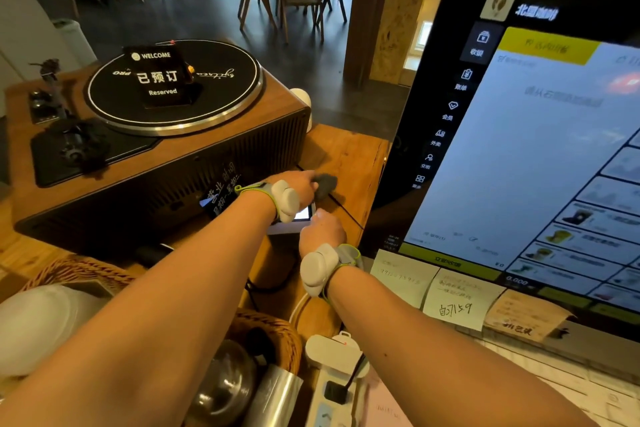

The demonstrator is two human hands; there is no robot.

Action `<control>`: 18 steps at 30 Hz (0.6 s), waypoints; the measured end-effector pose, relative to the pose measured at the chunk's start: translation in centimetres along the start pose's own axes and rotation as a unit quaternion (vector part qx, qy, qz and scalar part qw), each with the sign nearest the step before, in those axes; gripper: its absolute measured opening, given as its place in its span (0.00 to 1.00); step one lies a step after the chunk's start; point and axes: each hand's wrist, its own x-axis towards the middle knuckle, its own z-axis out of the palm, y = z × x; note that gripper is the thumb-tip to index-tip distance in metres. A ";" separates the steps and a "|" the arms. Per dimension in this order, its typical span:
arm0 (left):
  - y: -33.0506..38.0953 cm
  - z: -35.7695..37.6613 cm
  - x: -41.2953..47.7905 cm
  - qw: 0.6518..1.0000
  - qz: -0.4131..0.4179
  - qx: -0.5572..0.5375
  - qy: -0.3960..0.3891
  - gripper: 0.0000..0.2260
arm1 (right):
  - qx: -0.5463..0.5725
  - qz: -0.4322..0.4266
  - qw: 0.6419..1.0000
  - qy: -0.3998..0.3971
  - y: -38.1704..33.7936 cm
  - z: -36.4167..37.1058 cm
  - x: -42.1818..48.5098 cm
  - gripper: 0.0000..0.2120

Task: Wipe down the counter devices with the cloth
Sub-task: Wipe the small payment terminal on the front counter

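Note:
A small device with a lit screen (302, 213) sits on the wooden counter (349, 156) between the record player and the big monitor. My left hand (297, 185) is closed around a dark grey cloth (325, 184), pressed at the device's far edge. Below it, my right hand (322, 230) grips the device's near right corner; its fingers are partly hidden behind the device. Both wrists wear white bands. The large point-of-sale touchscreen (540, 156) fills the right side.
A wooden record player (166, 135) with a black "Reserved" sign (157, 78) stands at the left. A wicker basket (273, 329) with metal cups, a white power strip (332, 378) and sticky notes (457, 302) lie near me. Café chairs and tables stand beyond the counter.

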 end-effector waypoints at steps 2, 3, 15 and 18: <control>0.4 0.1 0.0 0.999 0.030 -0.009 -0.013 0.14 | 0.003 0.004 1.000 -0.003 0.2 0.1 0.2 0.09; 0.3 0.0 0.1 1.000 0.021 -0.006 -0.014 0.14 | 0.005 0.003 1.000 -0.006 0.1 0.1 0.3 0.09; -0.9 0.1 -0.8 0.987 -0.008 0.127 -0.099 0.29 | 0.008 -0.015 1.000 -0.003 0.1 0.2 0.1 0.13; -0.1 0.5 -2.4 0.974 -0.009 0.176 -0.141 0.30 | 0.035 -0.033 0.999 0.009 0.2 -0.1 -0.5 0.15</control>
